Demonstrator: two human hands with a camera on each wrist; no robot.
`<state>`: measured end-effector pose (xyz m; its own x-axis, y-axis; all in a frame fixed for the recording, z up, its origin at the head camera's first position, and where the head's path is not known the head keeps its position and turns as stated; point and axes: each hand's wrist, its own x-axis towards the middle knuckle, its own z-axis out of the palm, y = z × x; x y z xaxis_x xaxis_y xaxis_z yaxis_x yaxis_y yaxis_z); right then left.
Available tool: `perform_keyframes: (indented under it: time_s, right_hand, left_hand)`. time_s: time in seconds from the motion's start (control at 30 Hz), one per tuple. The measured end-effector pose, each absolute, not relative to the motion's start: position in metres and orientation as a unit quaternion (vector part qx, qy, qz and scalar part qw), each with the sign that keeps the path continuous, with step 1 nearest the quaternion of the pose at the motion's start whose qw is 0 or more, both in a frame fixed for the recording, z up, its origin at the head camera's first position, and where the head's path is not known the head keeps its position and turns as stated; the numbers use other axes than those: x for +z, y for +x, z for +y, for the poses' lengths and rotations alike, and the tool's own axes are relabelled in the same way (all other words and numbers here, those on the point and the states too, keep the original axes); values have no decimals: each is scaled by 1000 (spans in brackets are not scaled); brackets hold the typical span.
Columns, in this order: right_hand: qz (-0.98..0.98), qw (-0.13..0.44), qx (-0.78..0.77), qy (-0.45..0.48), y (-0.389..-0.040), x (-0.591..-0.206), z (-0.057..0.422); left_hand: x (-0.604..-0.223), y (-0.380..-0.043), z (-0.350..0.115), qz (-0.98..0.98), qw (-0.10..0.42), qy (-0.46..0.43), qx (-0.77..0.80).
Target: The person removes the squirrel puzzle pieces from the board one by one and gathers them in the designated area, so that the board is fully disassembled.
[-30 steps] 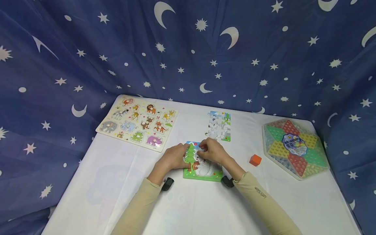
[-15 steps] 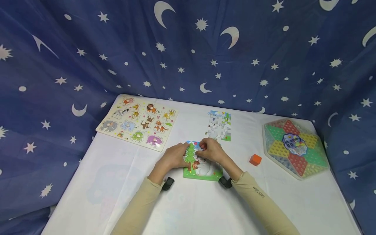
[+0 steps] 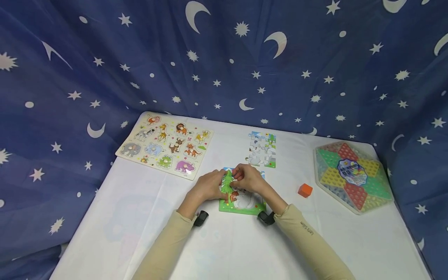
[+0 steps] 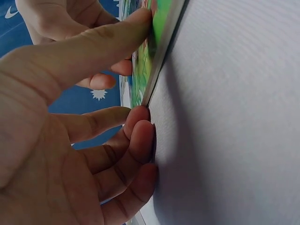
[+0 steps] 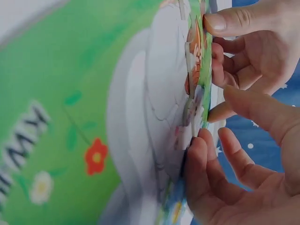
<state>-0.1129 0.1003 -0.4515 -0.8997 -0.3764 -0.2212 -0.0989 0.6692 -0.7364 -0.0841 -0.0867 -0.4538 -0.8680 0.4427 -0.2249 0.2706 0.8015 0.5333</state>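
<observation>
A jigsaw puzzle in a flat tray [image 3: 241,210], picturing a green tree and a white animal on grass, lies at mid-table. My left hand [image 3: 207,187] holds its left side, thumb on the picture and fingers curled down by the edge, seen in the left wrist view beside the tray edge [image 4: 161,56]. Over the upper middle, my right hand [image 3: 252,180] pinches a puzzle piece with bent thumb and fingers; the piece is mostly hidden under them. In the right wrist view several puzzle pieces [image 5: 192,79] stand slightly uneven along the picture.
Behind lies a second, partly assembled jigsaw [image 3: 256,147]. An animal peg board [image 3: 198,158] is at the back left. An orange cube [image 3: 305,190] sits to the right, near a hexagonal box [image 3: 353,177] of coloured pieces. A starry blue curtain [image 3: 224,50] borders the table.
My right hand has shifted slightly left across the picture, its thumb now over the tree. The left hand keeps its place on the left side.
</observation>
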Motion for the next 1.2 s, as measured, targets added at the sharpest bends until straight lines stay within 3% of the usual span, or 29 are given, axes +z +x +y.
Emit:
perform_keyframes:
  time_s: [0.6,0.9,1.2]
  right_hand:
    - [862,162,-479,-38,-112,-463,102]
    - [853,163,-493,-53,-113,-463,104]
    - [881,178,-418,-130,-114,-458,104]
  left_hand:
    - [-456,-85,-87,934,164,188,255]
    - [-456,-87,-87,933,160,190,262]
    - [-455,-86,-87,931,166,188,267]
